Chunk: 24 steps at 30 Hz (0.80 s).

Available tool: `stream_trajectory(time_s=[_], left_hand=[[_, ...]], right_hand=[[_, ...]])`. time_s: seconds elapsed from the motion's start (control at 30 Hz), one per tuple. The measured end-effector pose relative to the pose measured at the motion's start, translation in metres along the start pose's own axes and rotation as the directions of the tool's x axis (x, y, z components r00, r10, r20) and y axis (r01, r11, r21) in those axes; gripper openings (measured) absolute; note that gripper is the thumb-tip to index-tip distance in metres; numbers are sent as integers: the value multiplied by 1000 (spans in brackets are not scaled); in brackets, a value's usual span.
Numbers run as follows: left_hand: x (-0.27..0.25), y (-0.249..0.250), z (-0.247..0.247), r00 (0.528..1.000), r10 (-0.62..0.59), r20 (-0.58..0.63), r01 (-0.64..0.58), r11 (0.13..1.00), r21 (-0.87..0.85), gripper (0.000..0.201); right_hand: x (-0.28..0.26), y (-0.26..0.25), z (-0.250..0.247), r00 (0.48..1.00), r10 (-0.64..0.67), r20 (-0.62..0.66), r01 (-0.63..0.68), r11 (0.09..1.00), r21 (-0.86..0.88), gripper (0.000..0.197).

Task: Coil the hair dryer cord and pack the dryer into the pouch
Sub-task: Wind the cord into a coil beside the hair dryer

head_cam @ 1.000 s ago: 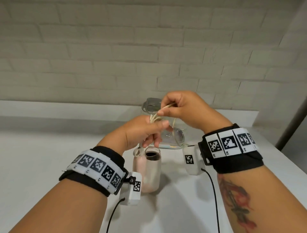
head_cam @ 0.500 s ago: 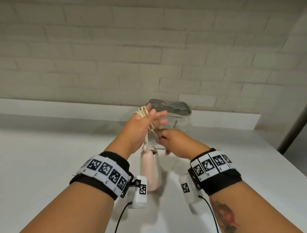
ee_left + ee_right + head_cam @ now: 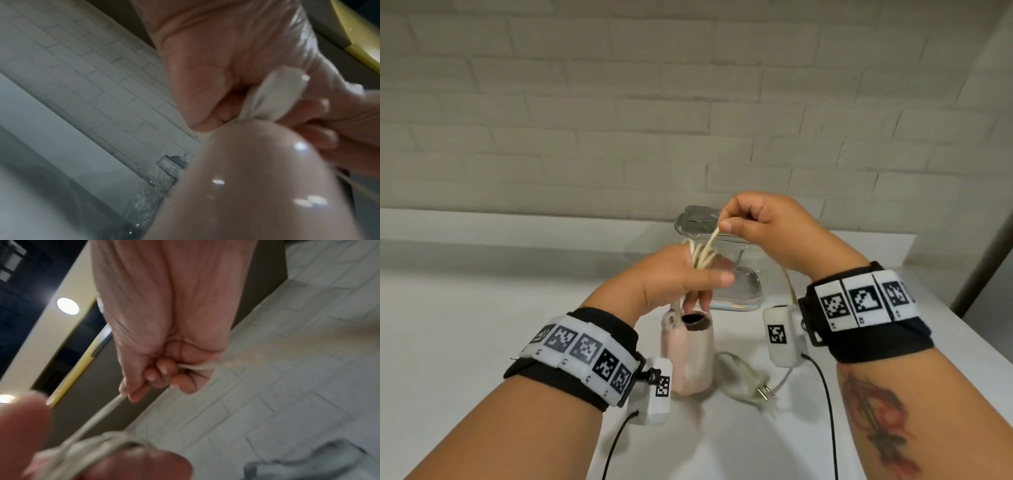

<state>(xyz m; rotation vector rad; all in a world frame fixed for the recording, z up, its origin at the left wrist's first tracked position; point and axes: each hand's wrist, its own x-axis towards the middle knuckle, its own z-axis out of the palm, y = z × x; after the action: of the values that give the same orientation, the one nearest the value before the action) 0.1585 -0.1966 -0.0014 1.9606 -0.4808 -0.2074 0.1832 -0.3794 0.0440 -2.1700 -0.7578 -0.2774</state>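
A pale pink hair dryer (image 3: 690, 356) hangs upright over the white table, filling the lower part of the left wrist view (image 3: 257, 186). My left hand (image 3: 685, 277) holds several loops of its cream cord (image 3: 702, 255) wound round the fingers, just above the dryer. Higher and to the right, my right hand (image 3: 750, 219) pinches a strand of the cord between thumb and forefinger; the cord (image 3: 98, 415) runs taut down to the coil. The plug (image 3: 758, 387) lies on the table right of the dryer. A clear plastic pouch (image 3: 739, 270) stands behind my hands.
The white table (image 3: 465, 342) ends at a low ledge (image 3: 517, 222) below a white brick wall. Its right edge (image 3: 983, 353) drops off near a dark post. Black sensor cables hang from both wrists.
My right hand rose from low beside the dryer to above the left hand, carrying the cord up over the coil. The plug end now shows on the table.
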Motion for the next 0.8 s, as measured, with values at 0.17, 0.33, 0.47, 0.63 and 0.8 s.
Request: stream_trajectory(time_s=[0.17,0.33,0.47,0.63,0.8], left_hand=[[2,-6,3,996,47,71,-38,992,-124,34],[3,-13,5,989,101,-106,-133,923,-360,36],[12,-19,2,955,13,-295,-170,841,-513,41],[16,-27,-5,941,28,-338,-112,966,-232,55],[15,-6,-1,955,8,-297,29,992,123,45]], right_hand=[[4,33,38,989,107,-98,-74,954,291,19],[-1,66,85,960,224,165,-227,974,-3,24],[-23,64,101,961,110,254,33,866,-499,29],[-35,26,74,942,45,333,138,851,-507,23],[-25,-13,30,959,-20,284,144,895,-421,16]])
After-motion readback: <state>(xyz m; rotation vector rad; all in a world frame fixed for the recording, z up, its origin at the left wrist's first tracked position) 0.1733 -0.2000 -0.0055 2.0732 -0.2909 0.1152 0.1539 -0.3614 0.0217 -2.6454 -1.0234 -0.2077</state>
